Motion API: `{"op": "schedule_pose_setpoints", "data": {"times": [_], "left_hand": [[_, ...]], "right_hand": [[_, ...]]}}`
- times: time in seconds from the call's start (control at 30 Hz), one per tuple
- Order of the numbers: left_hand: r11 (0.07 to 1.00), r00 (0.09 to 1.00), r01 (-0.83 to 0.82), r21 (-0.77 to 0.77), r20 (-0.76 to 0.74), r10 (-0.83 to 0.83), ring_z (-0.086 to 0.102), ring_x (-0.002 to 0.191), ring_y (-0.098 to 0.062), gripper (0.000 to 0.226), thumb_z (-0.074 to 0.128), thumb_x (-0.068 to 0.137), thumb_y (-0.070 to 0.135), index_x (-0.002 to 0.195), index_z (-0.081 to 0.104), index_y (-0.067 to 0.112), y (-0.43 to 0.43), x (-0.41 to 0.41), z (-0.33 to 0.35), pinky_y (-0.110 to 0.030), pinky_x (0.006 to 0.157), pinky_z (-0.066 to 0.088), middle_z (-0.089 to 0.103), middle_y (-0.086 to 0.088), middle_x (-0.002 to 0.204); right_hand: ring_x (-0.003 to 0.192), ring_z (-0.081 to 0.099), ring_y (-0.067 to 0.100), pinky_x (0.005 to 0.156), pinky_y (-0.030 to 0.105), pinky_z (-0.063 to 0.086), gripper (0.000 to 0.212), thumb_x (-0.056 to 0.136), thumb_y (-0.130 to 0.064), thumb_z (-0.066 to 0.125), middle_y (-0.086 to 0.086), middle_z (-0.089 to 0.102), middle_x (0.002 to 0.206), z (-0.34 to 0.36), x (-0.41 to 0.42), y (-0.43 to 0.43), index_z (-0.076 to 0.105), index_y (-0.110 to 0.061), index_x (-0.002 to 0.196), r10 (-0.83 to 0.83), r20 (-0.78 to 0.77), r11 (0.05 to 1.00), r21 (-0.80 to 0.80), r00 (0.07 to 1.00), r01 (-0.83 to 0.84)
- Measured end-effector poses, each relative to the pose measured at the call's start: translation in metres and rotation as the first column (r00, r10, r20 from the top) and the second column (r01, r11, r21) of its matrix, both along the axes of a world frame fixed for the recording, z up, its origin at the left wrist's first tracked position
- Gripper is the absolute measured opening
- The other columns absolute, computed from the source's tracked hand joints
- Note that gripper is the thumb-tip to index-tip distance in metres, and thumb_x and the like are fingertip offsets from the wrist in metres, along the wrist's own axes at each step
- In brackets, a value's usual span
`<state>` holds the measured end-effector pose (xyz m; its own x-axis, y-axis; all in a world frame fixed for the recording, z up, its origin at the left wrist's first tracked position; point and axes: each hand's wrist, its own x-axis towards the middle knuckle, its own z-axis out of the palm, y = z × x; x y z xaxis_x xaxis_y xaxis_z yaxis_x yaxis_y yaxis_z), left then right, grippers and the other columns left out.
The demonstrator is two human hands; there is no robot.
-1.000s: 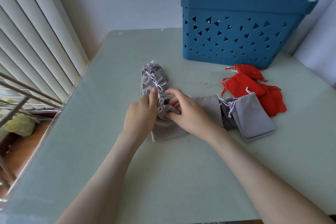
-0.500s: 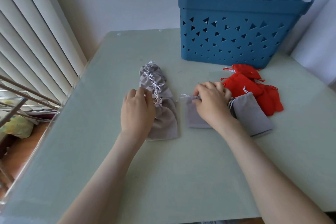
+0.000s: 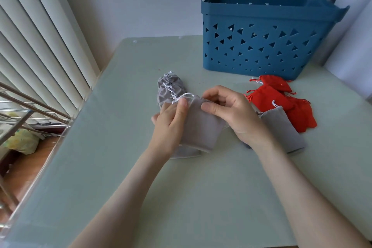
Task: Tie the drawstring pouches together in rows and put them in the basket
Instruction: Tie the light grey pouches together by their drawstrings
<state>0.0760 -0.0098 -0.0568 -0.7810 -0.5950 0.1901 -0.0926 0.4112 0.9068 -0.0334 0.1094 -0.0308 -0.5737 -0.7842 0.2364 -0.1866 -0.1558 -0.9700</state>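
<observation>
- A moment ago the right hand [image 3: 231, 115] was over at the loose pile on the right, picking up a grey pouch [image 3: 203, 131]. It has now carried that pouch across to the near end of the tied row of grey pouches [image 3: 169, 88].
- The left hand [image 3: 171, 127], which had been resting on the row, has come up to meet it.
- To my eye that makes this the next link in the row, with the knot not yet begun.
- Left grip: the thumb is pressed down on the pouch's top left corner, beside a white cord loop [image 3: 187, 95]. I cannot tell whether that loop belongs to this pouch or to the last one in the row.
- Right grip: thumb and curled fingers pinch the top edge, so the pouch hangs between both hands just above the worktop [image 3: 181, 187].
- One more grey pouch lies loose [image 3: 281, 131] to the right, with the red pouches [image 3: 281, 104] beyond it.
- The blue basket [image 3: 261, 46] stands at the far right.
</observation>
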Motion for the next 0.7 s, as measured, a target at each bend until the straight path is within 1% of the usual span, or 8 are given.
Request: {"op": "schedule_pose_setpoints", "data": {"times": [0.03, 0.07, 0.1, 0.17, 0.3, 0.43, 0.5, 0.7], "left_hand": [[0.994, 0.999, 0.023, 0.110, -0.024, -0.021, 0.057, 0.093, -0.006, 0.066, 0.028, 0.087, 0.074, 0.079, 0.065, 0.021, -0.001, -0.001, 0.001, -0.027, 0.095, 0.038, 0.066, 0.007, 0.086], [0.978, 0.998, 0.041, 0.203, -0.047, -0.032, 0.061, 0.085, -0.015, 0.064, 0.033, 0.087, 0.072, 0.085, 0.069, 0.019, -0.001, 0.000, 0.004, -0.032, 0.082, 0.047, 0.068, -0.002, 0.087], [0.960, 0.996, 0.062, 0.272, -0.081, -0.041, 0.062, 0.078, -0.015, 0.052, 0.039, 0.092, 0.061, 0.088, 0.071, 0.021, 0.000, 0.002, 0.008, -0.029, 0.068, 0.050, 0.070, -0.002, 0.085], [0.936, 0.985, 0.115, 0.332, -0.160, -0.064, 0.064, 0.078, -0.008, 0.033, 0.042, 0.100, 0.035, 0.093, 0.072, 0.024, 0.001, 0.002, 0.012, -0.019, 0.059, 0.047, 0.072, 0.007, 0.089], [0.909, 0.971, 0.120, 0.399, -0.239, -0.023, 0.062, 0.085, -0.003, 0.033, 0.041, 0.101, 0.029, 0.090, 0.071, 0.023, 0.000, 0.002, 0.015, -0.011, 0.063, 0.044, 0.072, 0.011, 0.094], [0.881, 0.974, 0.095, 0.463, -0.228, 0.015, 0.058, 0.085, -0.010, 0.037, 0.039, 0.100, 0.037, 0.088, 0.072, 0.024, -0.004, 0.000, 0.011, -0.023, 0.064, 0.040, 0.070, 0.000, 0.103], [0.852, 0.970, 0.093, 0.516, -0.239, 0.039, 0.057, 0.085, -0.012, 0.038, 0.039, 0.100, 0.037, 0.085, 0.072, 0.024, -0.007, -0.001, 0.010, -0.026, 0.067, 0.038, 0.068, -0.001, 0.099], [0.795, 0.973, 0.062, 0.604, -0.214, 0.087, 0.058, 0.070, -0.006, 0.039, 0.036, 0.101, 0.033, 0.080, 0.066, 0.021, -0.013, -0.001, 0.010, -0.027, 0.065, 0.035, 0.068, 0.005, 0.085]], "right_hand": [[0.075, 0.056, 0.005, 0.072, 0.016, 0.042, 0.016, 0.083, -0.003, 0.068, -0.007, 0.065, 0.076, -0.001, 0.000, 0.000, 0.065, -0.019, 0.085, 0.020, 0.005, 1.000, 0.014, 1.000, -0.020], [0.077, 0.058, 0.005, 0.074, 0.017, 0.043, 0.015, 0.082, -0.006, 0.069, -0.005, 0.067, 0.080, -0.002, 0.000, -0.002, 0.066, -0.020, 0.086, 0.041, 0.003, 0.999, 0.034, 0.999, -0.041], [0.079, 0.060, 0.006, 0.078, 0.018, 0.045, 0.014, 0.081, -0.009, 0.070, -0.003, 0.069, 0.084, -0.003, -0.001, -0.003, 0.067, -0.021, 0.087, 0.055, -0.001, 0.997, 0.059, 0.998, -0.055], [0.083, 0.061, 0.006, 0.081, 0.019, 0.046, 0.016, 0.081, -0.009, 0.071, -0.002, 0.069, 0.089, -0.007, -0.002, -0.005, 0.067, -0.021, 0.091, 0.059, -0.004, 0.993, 0.101, 0.998, -0.058], [0.086, 0.060, 0.005, 0.080, 0.015, 0.047, 0.019, 0.083, -0.006, 0.068, -0.003, 0.067, 0.091, -0.009, -0.006, -0.005, 0.066, -0.021, 0.096, 0.031, 0.027, 0.991, 0.133, 0.999, -0.034], [0.066, 0.053, 0.007, 0.058, 0.018, 0.042, 0.005, 0.089, -0.014, 0.064, -0.001, 0.063, 0.081, -0.015, -0.013, -0.004, 0.065, -0.018, 0.092, -0.095, 0.035, 0.956, 0.280, 0.995, 0.081], [0.057, 0.048, 0.009, 0.051, 0.018, 0.038, 0.009, 0.094, -0.015, 0.058, 0.000, 0.060, 0.072, -0.018, -0.017, -0.003, 0.064, -0.015, 0.087, -0.129, 0.008, 0.931, 0.344, 0.992, 0.119], [0.058, 0.042, 0.010, 0.053, 0.018, 0.037, 0.022, 0.096, -0.009, 0.054, -0.001, 0.052, 0.066, -0.023, -0.022, -0.002, 0.064, -0.017, 0.077, -0.193, -0.030, 0.906, 0.378, 0.981, 0.190]]}}
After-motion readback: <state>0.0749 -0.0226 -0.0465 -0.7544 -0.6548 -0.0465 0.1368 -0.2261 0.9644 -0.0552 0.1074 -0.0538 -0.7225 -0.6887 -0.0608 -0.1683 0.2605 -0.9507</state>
